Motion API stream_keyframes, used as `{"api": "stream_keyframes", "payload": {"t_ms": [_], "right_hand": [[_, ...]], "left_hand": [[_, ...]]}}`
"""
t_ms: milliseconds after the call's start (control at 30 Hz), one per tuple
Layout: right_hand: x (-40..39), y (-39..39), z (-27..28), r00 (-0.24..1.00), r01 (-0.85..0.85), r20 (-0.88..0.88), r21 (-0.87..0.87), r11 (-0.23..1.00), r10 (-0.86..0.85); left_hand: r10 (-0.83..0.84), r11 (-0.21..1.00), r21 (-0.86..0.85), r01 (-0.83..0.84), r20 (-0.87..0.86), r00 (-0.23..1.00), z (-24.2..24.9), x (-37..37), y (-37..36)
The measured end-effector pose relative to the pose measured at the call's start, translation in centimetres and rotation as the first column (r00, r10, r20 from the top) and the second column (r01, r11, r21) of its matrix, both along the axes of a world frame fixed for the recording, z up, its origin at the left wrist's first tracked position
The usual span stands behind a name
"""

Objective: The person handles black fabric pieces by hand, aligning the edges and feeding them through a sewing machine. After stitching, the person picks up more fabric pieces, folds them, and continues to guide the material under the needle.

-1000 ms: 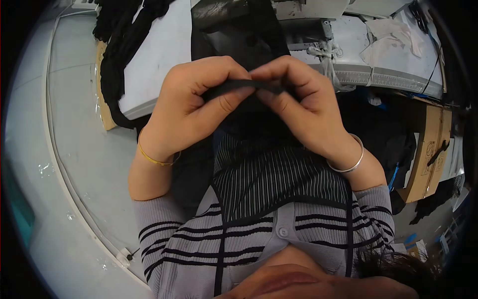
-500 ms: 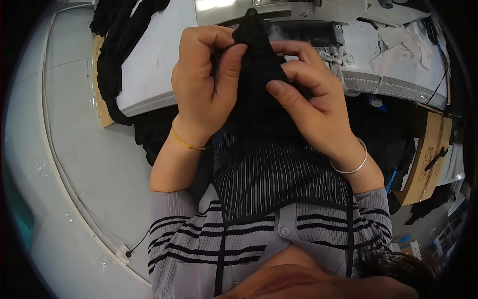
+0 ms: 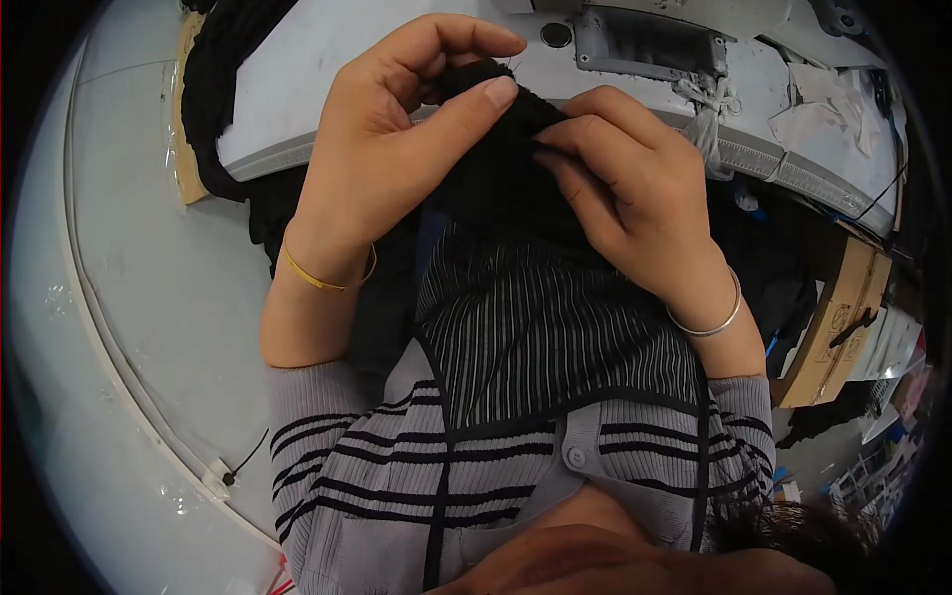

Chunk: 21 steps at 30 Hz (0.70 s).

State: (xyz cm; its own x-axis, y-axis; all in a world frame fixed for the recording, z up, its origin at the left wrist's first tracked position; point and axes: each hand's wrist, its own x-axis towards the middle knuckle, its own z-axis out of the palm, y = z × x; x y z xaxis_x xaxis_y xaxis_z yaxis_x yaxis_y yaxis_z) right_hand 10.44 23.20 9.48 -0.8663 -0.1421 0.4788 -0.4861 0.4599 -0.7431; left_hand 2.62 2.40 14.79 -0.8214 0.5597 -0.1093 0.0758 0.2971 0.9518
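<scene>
A piece of black cloth [image 3: 501, 164] hangs between my hands above the front edge of the work table and over my lap. Its upper edge is bunched, with a loose thread visible at the top. My left hand [image 3: 397, 134] holds this edge between the thumb and curled fingers, while the index finger is lifted clear of it. Slightly lower, my right hand [image 3: 635, 183] pinches the cloth's right side between thumb and fingers. The cloth's lower part merges with other dark fabric, so its full shape cannot be made out.
A white work table [image 3: 288, 119] with a ruler strip along its front edge carries a grey machine bed [image 3: 650, 45]. More black fabric [image 3: 213, 109] drapes over the table's left side. At right are cloth scraps [image 3: 823, 109] and a cardboard box [image 3: 838, 322].
My left hand has moved left and its index finger has lifted off the cloth. The cloth's raised tip has come down and tilts left. The view has shifted slightly.
</scene>
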Motion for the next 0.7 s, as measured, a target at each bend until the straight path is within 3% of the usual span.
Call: {"api": "stream_keyframes", "payload": {"t_ms": [100,200,267,333,367,400,467,500,567,600,667,700], "right_hand": [[0.1,0.0,0.0,1.000,0.006,-0.026,0.067,0.998,-0.004],[-0.2,-0.4,-0.2,0.994,0.066,-0.093,0.069,0.995,-0.059],[0.0,-0.5,-0.2,0.980,0.121,-0.163,0.036,0.992,-0.114],[1.0,-0.6,0.3,0.943,0.327,-0.124,0.188,0.926,-0.308],[1.3,-0.7,0.4,0.945,0.324,-0.121,0.189,0.927,-0.305],[1.6,-0.8,0.5,0.997,0.080,-0.016,0.159,0.984,-0.078],[1.7,-1.4,0.4,0.914,-0.390,0.097,-0.052,0.919,0.393],[1.7,-1.7,0.5,0.914,-0.389,0.103,-0.054,0.920,0.393],[1.8,-2.0,0.9,0.769,-0.559,0.131,-0.335,0.758,0.626],[1.5,-2.1,0.7,0.840,-0.466,0.148,-0.294,0.834,0.522],[1.1,-1.7,0.3,0.913,-0.279,0.237,-0.231,0.932,0.332],[1.0,-1.4,-0.2,0.933,-0.227,0.231,-0.213,0.950,0.274]], "left_hand": [[-0.048,0.997,0.060,0.052,-0.062,0.997,0.5,0.0,0.4],[-0.062,0.998,-0.019,0.060,-0.160,0.985,0.7,0.2,0.4],[-0.097,0.987,-0.159,0.033,-0.417,0.904,0.3,0.3,0.1],[-0.103,0.979,-0.205,-0.003,-0.502,0.859,-0.2,0.5,0.1],[-0.118,0.968,-0.249,-0.038,-0.582,0.804,-0.6,0.6,0.0],[-0.118,0.968,-0.249,-0.037,-0.578,0.807,-1.2,0.6,-0.1],[-0.007,0.990,-0.127,-0.066,-0.503,0.864,-2.6,0.6,-0.5],[-0.007,0.990,-0.127,-0.064,-0.497,0.868,-2.8,0.8,-0.4],[0.080,0.997,0.044,-0.070,-0.286,0.955,-3.3,1.5,-0.3],[0.083,0.996,0.043,-0.074,-0.279,0.957,-3.5,1.9,-0.5],[0.148,0.964,0.214,-0.156,0.054,0.988,-3.8,2.5,-0.8],[0.153,0.963,0.214,-0.162,0.059,0.986,-3.9,2.7,-0.9]]}}
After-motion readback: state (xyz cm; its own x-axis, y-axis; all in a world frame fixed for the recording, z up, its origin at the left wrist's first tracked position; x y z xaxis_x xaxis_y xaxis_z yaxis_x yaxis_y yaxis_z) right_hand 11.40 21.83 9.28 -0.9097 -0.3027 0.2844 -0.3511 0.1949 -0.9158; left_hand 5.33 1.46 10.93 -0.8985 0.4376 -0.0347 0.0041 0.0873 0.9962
